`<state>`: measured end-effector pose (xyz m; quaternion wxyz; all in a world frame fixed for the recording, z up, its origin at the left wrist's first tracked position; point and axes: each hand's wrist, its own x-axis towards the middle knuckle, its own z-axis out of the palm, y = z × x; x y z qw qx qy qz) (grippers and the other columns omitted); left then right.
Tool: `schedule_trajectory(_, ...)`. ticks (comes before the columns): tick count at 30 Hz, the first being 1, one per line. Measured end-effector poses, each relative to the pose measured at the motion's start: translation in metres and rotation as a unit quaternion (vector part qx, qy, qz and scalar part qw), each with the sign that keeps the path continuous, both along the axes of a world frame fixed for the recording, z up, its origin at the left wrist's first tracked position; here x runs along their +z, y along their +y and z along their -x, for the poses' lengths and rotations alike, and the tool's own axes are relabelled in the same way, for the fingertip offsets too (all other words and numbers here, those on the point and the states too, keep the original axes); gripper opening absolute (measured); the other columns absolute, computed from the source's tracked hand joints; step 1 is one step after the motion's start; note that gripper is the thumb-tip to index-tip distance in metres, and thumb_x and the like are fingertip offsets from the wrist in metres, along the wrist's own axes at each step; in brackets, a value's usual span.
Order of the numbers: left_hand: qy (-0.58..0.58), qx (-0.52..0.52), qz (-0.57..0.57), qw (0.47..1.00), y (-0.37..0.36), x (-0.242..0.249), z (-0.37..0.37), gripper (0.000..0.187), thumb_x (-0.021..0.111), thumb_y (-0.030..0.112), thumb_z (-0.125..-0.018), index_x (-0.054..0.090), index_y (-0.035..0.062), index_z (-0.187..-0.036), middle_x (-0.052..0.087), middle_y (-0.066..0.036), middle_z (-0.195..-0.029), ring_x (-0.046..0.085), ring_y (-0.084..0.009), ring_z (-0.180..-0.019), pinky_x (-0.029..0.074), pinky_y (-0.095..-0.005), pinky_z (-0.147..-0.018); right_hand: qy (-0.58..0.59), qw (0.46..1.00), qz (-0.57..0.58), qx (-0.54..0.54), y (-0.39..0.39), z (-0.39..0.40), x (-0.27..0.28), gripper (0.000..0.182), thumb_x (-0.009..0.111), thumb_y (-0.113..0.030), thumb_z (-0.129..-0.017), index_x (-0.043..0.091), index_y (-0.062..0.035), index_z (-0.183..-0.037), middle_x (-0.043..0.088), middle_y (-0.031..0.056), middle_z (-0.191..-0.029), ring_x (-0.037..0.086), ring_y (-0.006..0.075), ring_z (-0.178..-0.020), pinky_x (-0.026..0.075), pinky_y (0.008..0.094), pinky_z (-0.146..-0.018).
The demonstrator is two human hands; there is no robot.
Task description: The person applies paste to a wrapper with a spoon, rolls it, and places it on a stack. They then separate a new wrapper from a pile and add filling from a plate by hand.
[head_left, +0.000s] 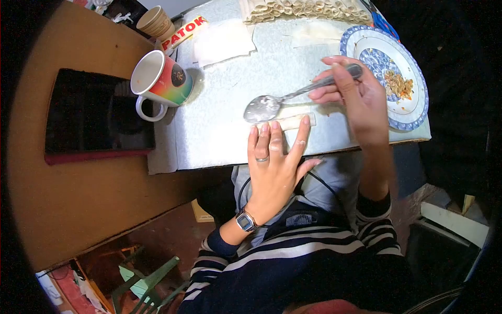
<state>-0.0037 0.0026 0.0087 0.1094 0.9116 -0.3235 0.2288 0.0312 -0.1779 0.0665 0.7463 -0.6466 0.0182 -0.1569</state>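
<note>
A thin pale rolled wrapper, like a small spring roll [293, 122], lies near the front edge of the board. My left hand [273, 162] rests on it with fingers stretched out and spread, the fingertips along its length. Held in my right hand [362, 102] is a metal spoon [263, 108], its handle between thumb and fingers. The spoon's wet-looking bowl hangs just beyond the roll, with whitish residue in it. Close behind my right hand stands a blue-and-white plate [361, 37] with some chopped filling [398, 86] on it.
Square wrappers [222, 42] lie at the back of the white board [209, 136], beside a row of finished rolls [306, 10]. To the left are a colourful mug [170, 81], a stack of paper cups [156, 22], a box lettered PATOK [184, 33] and a black flat object [94, 112].
</note>
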Motion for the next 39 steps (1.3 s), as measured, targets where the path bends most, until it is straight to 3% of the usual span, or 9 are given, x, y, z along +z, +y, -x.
schedule_trajectory(7, -0.003, 0.000, 0.004, 1.000, 0.000, -0.002, -0.001, 0.071, 0.065, 0.060, -0.081, 0.054, 0.0258, -0.142, 0.046, -0.022, -0.123, 0.039, -0.0366, -0.120, 0.034, -0.0537, -0.110, -0.019, 0.999, -0.028, 0.009, 0.025, -0.003, -0.008, 0.030, 0.051, -0.021, -0.104, 0.053, 0.0051, -0.119, 0.067, 0.0158, -0.094, 0.070, 0.0186, -0.078, 0.056, 0.0262, -0.072)
schedule_trajectory(18, 0.006, -0.001, 0.001, 1.000, 0.000, -0.001, -0.001, 0.071, 0.064, 0.061, -0.081, 0.053, 0.0269, -0.142, 0.046, -0.023, -0.123, 0.039, -0.0378, -0.119, 0.033, -0.0547, -0.110, 0.031, 0.985, 0.098, -0.137, -0.045, 0.021, 0.005, 0.033, 0.053, -0.022, -0.103, 0.055, 0.0071, -0.120, 0.067, 0.0180, -0.094, 0.070, 0.0201, -0.073, 0.056, 0.0258, -0.066)
schedule_trajectory(22, 0.007, 0.000, -0.002, 1.000, 0.000, 0.000, -0.001, 0.071, 0.064, 0.061, -0.082, 0.053, 0.0269, -0.143, 0.045, -0.023, -0.123, 0.039, -0.0378, -0.118, 0.033, -0.0545, -0.110, 0.001, 0.979, 0.136, -0.154, -0.068, 0.030, 0.003, 0.033, 0.052, -0.019, -0.103, 0.056, 0.0090, -0.120, 0.067, 0.0179, -0.096, 0.070, 0.0203, -0.075, 0.057, 0.0267, -0.067)
schedule_trajectory(28, 0.008, 0.001, -0.006, 1.000, 0.000, 0.000, -0.001, 0.071, 0.063, 0.061, -0.082, 0.052, 0.0269, -0.143, 0.045, -0.023, -0.122, 0.039, -0.0379, -0.118, 0.032, -0.0542, -0.111, -0.055, 0.979, 0.077, -0.178, -0.058, 0.029, 0.007, 0.035, 0.052, -0.021, -0.104, 0.054, 0.0096, -0.121, 0.067, 0.0184, -0.096, 0.070, 0.0214, -0.075, 0.057, 0.0268, -0.068)
schedule_trajectory(31, 0.006, 0.001, -0.009, 1.000, 0.000, 0.000, -0.001, 0.071, 0.063, 0.062, -0.082, 0.052, 0.0269, -0.143, 0.045, -0.023, -0.122, 0.039, -0.0380, -0.118, 0.032, -0.0542, -0.111, -0.036, 0.990, 0.051, -0.126, -0.054, 0.024, 0.000, 0.034, 0.052, -0.021, -0.104, 0.055, 0.0093, -0.120, 0.067, 0.0192, -0.096, 0.070, 0.0222, -0.076, 0.057, 0.0268, -0.068)
schedule_trajectory(39, 0.006, 0.000, -0.008, 1.000, 0.000, -0.001, -0.001, 0.071, 0.063, 0.062, -0.082, 0.053, 0.0270, -0.143, 0.045, -0.023, -0.122, 0.039, -0.0384, -0.118, 0.032, -0.0546, -0.111, 0.013, 0.983, 0.104, -0.152, -0.057, 0.028, 0.000, 0.033, 0.052, -0.019, -0.103, 0.055, 0.0093, -0.120, 0.066, 0.0190, -0.096, 0.070, 0.0222, -0.076, 0.057, 0.0277, -0.067)
